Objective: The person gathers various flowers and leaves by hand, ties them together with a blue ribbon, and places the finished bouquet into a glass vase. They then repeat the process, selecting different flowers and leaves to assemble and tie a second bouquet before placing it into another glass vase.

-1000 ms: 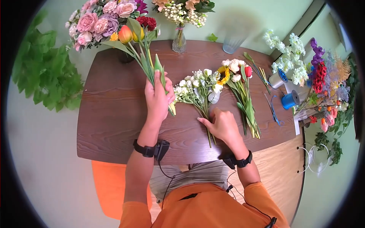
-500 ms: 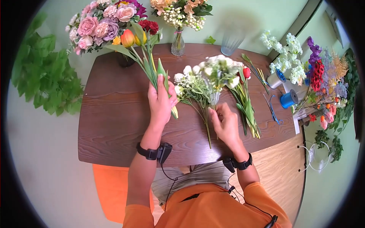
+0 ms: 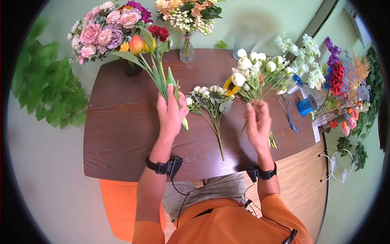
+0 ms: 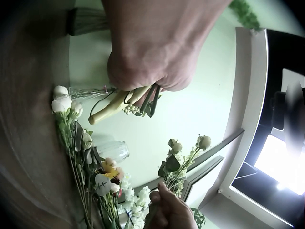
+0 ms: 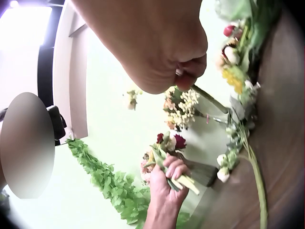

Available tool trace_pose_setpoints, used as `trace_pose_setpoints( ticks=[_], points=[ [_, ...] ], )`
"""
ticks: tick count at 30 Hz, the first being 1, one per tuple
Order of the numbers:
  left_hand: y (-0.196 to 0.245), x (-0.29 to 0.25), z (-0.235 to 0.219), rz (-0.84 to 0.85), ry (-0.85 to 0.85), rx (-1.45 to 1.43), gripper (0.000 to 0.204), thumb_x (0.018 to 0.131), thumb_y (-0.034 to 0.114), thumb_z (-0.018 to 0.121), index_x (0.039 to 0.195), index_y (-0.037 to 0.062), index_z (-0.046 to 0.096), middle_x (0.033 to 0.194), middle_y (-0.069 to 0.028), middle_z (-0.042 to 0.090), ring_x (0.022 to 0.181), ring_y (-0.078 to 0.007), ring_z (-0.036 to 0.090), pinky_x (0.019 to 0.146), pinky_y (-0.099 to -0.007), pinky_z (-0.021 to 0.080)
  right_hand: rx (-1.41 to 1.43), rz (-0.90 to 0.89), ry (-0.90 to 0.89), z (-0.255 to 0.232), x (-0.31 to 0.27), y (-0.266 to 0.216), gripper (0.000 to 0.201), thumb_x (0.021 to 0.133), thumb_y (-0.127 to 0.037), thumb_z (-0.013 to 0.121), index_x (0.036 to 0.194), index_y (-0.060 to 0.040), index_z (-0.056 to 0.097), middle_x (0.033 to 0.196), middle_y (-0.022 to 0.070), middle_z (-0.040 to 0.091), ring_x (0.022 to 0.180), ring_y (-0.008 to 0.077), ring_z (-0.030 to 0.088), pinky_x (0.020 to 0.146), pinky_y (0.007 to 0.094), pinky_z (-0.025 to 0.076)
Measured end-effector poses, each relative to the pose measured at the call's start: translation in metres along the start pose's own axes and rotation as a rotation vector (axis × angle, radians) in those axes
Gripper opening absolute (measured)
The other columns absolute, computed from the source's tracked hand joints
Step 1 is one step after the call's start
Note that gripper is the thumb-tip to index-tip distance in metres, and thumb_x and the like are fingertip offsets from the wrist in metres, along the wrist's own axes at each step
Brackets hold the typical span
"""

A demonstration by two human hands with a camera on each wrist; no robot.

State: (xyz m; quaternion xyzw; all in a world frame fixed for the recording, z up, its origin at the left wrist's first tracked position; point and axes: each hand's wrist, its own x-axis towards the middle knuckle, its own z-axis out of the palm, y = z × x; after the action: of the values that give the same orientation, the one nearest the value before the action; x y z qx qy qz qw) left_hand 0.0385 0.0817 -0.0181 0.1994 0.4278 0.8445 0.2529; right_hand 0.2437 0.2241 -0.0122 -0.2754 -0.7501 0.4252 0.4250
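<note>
My left hand [image 3: 170, 112] grips a bunch of stems topped by an orange tulip [image 3: 136, 44], a yellow tulip [image 3: 149, 45] and a dark red carnation [image 3: 158, 32]. The cut stem ends [image 4: 112, 109] stick out below that fist in the left wrist view. Between the thumb and fingers of my right hand [image 3: 259, 122] is the stem [image 5: 209, 99] of a white flower spray [image 3: 238, 79], lifted above the table. It overlaps a bundle with a sunflower [image 3: 230, 86] in the head view. A second white flower spray [image 3: 211, 94] lies between the two hands on the table.
Blue ribbon spools [image 3: 307, 105] and a loose blue ribbon [image 3: 290, 120] are at the right. Along the back of the table [image 3: 122, 134] stand a pink bouquet [image 3: 90, 33], a glass vase [image 3: 186, 51] of peach flowers, and a clear glass [image 3: 240, 48]. More flowers [image 3: 338, 81] fill the right side.
My right hand has picked up one white spray from the pair on the table and moved it right, over the sunflower bundle. The left hand keeps its tulip bunch in nearly the same place.
</note>
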Motion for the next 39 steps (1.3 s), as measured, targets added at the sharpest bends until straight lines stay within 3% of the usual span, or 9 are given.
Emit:
trace_pose_setpoints(
  ticks=[7,15,21,23,25,26,28,32,39],
  points=[
    [-0.004,-0.001,0.004,-0.016,0.042,0.008,0.031,0.113,0.034,0.04,0.116,0.0032,0.046,0.07,0.0002,0.044,0.045,-0.0059,0.035,0.04,-0.0233,0.028,-0.209,-0.015,0.014,-0.071,0.013,-0.032,0.017,0.106,-0.01,0.056,0.116,0.0034,0.056,0.083,0.0002,0.062,0.072,0.0041,0.052,0.063,0.0204,0.043],
    [-0.022,-0.016,0.017,-0.197,-0.056,-0.002,0.027,0.112,0.034,0.042,0.113,0.0068,0.047,0.07,0.0013,0.044,0.045,-0.0051,0.035,0.039,-0.0223,0.027,0.194,0.055,-0.158,-0.016,-0.013,-0.032,0.013,0.106,-0.011,0.055,0.116,-0.0017,0.055,0.079,-0.0023,0.058,0.073,0.0041,0.053,0.066,0.021,0.044],
    [-0.026,-0.026,0.024,-0.192,-0.104,0.154,0.022,0.112,0.03,0.042,0.116,0.0093,0.048,0.07,0.0017,0.046,0.046,-0.0048,0.038,0.039,-0.0216,0.029,0.38,0.165,-0.416,0.045,-0.007,-0.045,0.014,0.107,-0.014,0.054,0.115,-0.0028,0.052,0.075,0.0001,0.057,0.053,0.0049,0.051,0.046,0.0243,0.041],
    [-0.036,-0.025,0.019,0.025,-0.098,0.449,0.024,0.111,0.023,0.043,0.12,0.0049,0.056,0.076,0.0002,0.056,0.049,-0.0055,0.047,0.042,-0.0215,0.037,0.394,0.144,-0.502,0.059,0.001,-0.047,0.014,0.107,-0.013,0.053,0.116,-0.0023,0.052,0.077,0.0027,0.059,0.052,0.0077,0.054,0.047,0.0262,0.043],
    [-0.047,-0.015,0.023,0.554,-0.083,0.628,0.023,0.111,0.019,0.043,0.117,0.0025,0.057,0.077,-0.0002,0.058,0.051,-0.0053,0.049,0.044,-0.022,0.04,0.331,0.126,-0.538,0.065,0.008,-0.052,0.015,0.107,-0.013,0.053,0.117,-0.0018,0.051,0.078,0.0041,0.061,0.053,0.0098,0.057,0.049,0.0275,0.046],
    [-0.043,-0.016,0.021,0.56,-0.078,0.631,0.023,0.111,0.019,0.043,0.117,0.0025,0.057,0.077,-0.0002,0.058,0.051,-0.0053,0.049,0.044,-0.022,0.04,0.346,0.132,-0.538,0.069,0.009,-0.046,0.015,0.107,-0.012,0.053,0.117,-0.0016,0.051,0.077,0.0038,0.061,0.054,0.0095,0.057,0.049,0.0272,0.046],
    [-0.03,-0.026,0.021,0.184,-0.098,0.615,0.023,0.111,0.018,0.041,0.119,0.0022,0.055,0.077,-0.0007,0.058,0.052,-0.0052,0.05,0.045,-0.0232,0.042,0.303,0.173,-0.526,0.07,0.012,-0.052,0.016,0.106,-0.013,0.055,0.117,-0.0013,0.051,0.078,0.004,0.062,0.056,0.0081,0.058,0.049,0.0261,0.047],
    [-0.012,-0.033,0.03,-0.072,-0.193,0.329,0.027,0.113,0.026,0.036,0.119,0.0034,0.051,0.067,0.0004,0.051,0.05,-0.0064,0.046,0.045,-0.0247,0.04,0.573,0.187,-0.394,0.08,0.01,-0.05,0.046,0.104,-0.006,0.058,0.143,-0.0029,0.033,0.097,0.0065,0.051,0.059,0.0097,0.06,0.048,0.0242,0.051],
    [-0.028,-0.028,0.021,0.019,-0.183,0.367,0.032,0.114,0.03,0.034,0.116,0.0033,0.051,0.064,0.002,0.047,0.05,-0.0063,0.044,0.043,-0.0236,0.037,0.511,0.113,-0.44,0.081,0.014,-0.039,0.053,0.108,-0.009,0.051,0.156,-0.0005,0.029,0.094,0.0053,0.056,0.061,0.0063,0.058,0.052,0.0229,0.049]
  ],
)
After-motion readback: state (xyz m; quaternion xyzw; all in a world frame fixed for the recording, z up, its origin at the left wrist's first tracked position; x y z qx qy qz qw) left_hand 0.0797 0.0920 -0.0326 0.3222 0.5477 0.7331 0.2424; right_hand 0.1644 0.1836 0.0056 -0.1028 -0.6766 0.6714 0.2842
